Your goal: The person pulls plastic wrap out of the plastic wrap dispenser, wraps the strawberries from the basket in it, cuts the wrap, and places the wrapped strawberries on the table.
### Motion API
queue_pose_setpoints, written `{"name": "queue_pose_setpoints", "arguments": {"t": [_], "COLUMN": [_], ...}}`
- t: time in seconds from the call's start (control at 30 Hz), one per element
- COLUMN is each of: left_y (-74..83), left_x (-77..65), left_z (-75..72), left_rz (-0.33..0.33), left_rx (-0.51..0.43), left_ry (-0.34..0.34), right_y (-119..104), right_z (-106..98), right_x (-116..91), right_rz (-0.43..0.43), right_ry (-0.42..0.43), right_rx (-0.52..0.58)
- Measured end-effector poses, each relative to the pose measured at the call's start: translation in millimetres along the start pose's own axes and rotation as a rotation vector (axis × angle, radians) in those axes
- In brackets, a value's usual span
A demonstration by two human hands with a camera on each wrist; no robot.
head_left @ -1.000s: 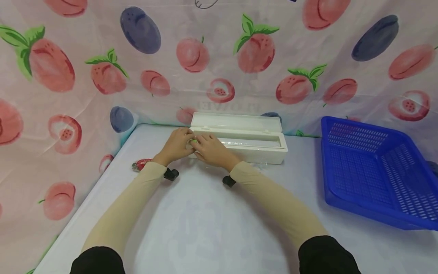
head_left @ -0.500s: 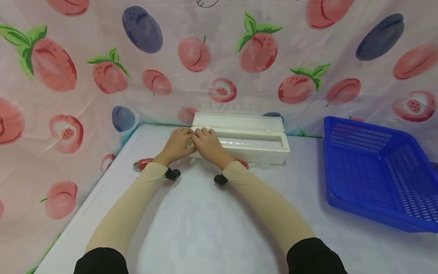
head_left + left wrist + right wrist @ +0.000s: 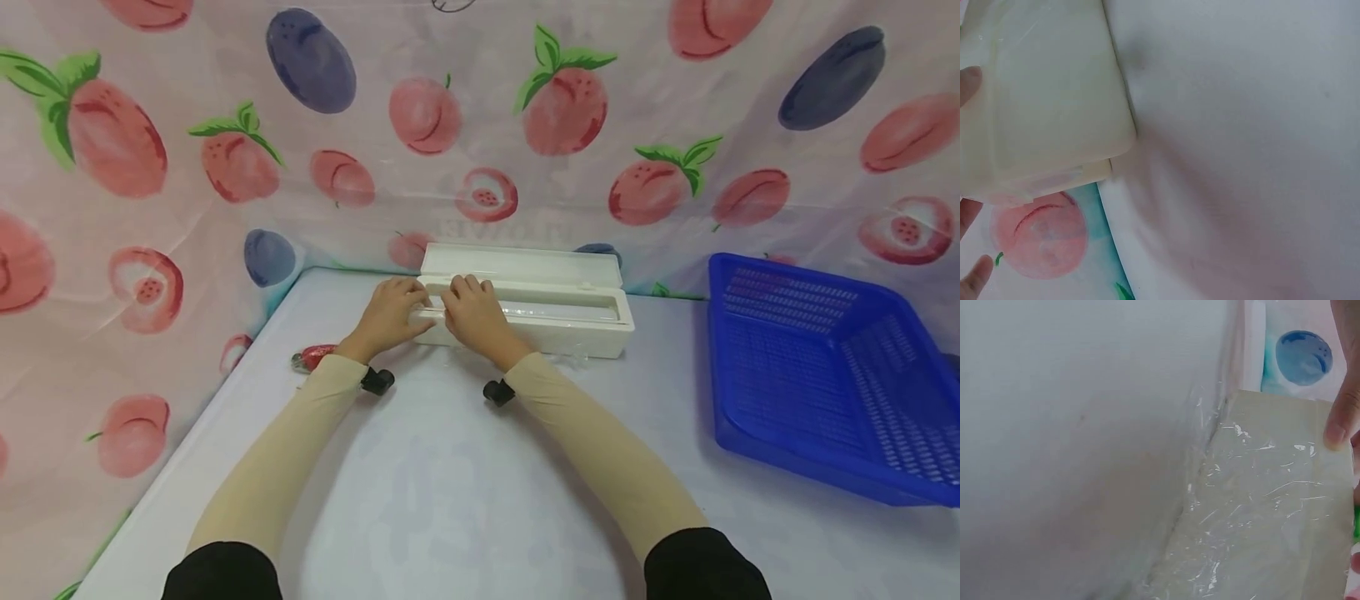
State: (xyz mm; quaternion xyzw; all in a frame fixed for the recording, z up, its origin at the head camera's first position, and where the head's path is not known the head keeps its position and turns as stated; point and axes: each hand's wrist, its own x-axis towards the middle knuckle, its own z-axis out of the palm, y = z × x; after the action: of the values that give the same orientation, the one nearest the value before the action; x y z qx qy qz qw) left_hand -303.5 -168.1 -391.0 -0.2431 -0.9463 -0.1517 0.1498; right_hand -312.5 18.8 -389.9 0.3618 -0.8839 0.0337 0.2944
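A long white cling film box (image 3: pixel 555 336) stands at the back of the table, its lid (image 3: pixel 521 263) raised behind it. Inside lies a pale roll (image 3: pixel 558 311). Around the box's left end my left hand (image 3: pixel 385 317) grips, thumb in front and fingers behind. My right hand (image 3: pixel 480 322) is a little further right at the front rim, fingers curled over it. In the right wrist view its thumb (image 3: pixel 1337 428) presses on clear, wrinkled cling film (image 3: pixel 1260 494) that drapes down the box's front. What lies beneath the right fingertips is hidden.
A blue perforated plastic basket (image 3: pixel 828 467) stands on the right of the table. Behind my left wrist lies a small red item (image 3: pixel 312 357), partly covered. A fruit-printed cloth (image 3: pixel 480 125) hangs directly behind the box.
My right hand has moved right along the front rim, away from the left hand. Its wrist now covers a red item seen half a second ago. The left hand stays put.
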Motion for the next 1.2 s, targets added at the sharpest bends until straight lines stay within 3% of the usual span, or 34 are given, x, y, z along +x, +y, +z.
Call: {"name": "queue_pose_setpoints", "arguments": {"t": [0.2, 0.4, 0.73, 0.9, 1.2], "left_y": [-0.9, -0.8, -1.7, -1.6, 1.3], "left_x": [-0.6, -1.4, 0.3, -0.5, -1.8], "left_z": [1.1, 3.5, 3.8, 2.5, 1.2], "left_rz": [0.016, 0.032, 0.031, 0.037, 0.037], "left_rx": [0.06, 0.099, 0.081, 0.059, 0.045], "left_ry": [-0.01, 0.0, -0.011, -0.004, -0.007], "right_y": [8, 27, 64, 81, 97], "right_z": [0, -5, -21, -28, -37], "right_x": [-8, -28, -62, -78, -100], "right_rz": [0.024, 0.085, 0.137, 0.216, 0.26], "right_ry": [0.019, 0.011, 0.053, 0.038, 0.043], "right_rx": [0.01, 0.033, 0.064, 0.078, 0.065]}}
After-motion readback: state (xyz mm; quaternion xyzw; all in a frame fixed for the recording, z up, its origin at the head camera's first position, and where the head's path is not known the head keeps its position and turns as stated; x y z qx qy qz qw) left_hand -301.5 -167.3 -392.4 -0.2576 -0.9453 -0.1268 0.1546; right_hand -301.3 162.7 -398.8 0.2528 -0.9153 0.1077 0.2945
